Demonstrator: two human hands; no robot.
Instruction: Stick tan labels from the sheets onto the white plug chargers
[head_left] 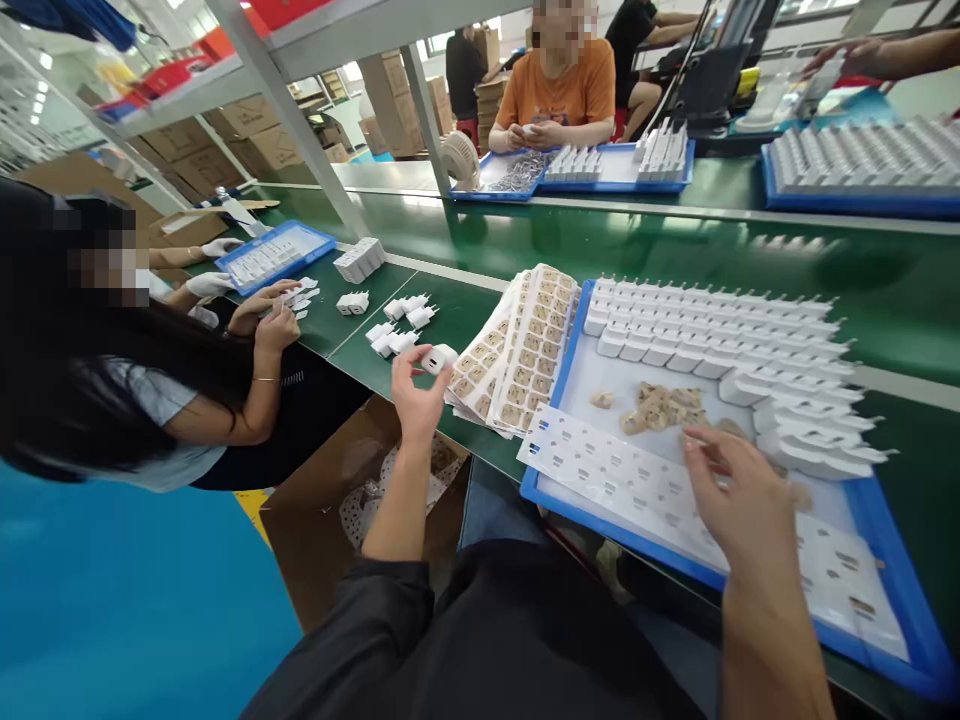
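Held adapter (437,360): white, one dark slot
Adapter rows (675,325): plain white
Near tray (611,532): blue rim, white floor
Sheet stack (529,350): white, gridded with tan pieces bearing dark print
Loose pieces (664,408): tan, darker flecks
Near sheet (615,462): white, dotted with small grey-brown marks
Desk (600,235): deep green, pale stripe
Floor at left (135,570): bright blue, yellow patch
Far shirt (559,90): orange

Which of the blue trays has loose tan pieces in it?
The nearest blue tray, beneath the person's right hand: tan pieces lie between a white sheet and white plugs. The other blue trays show none.
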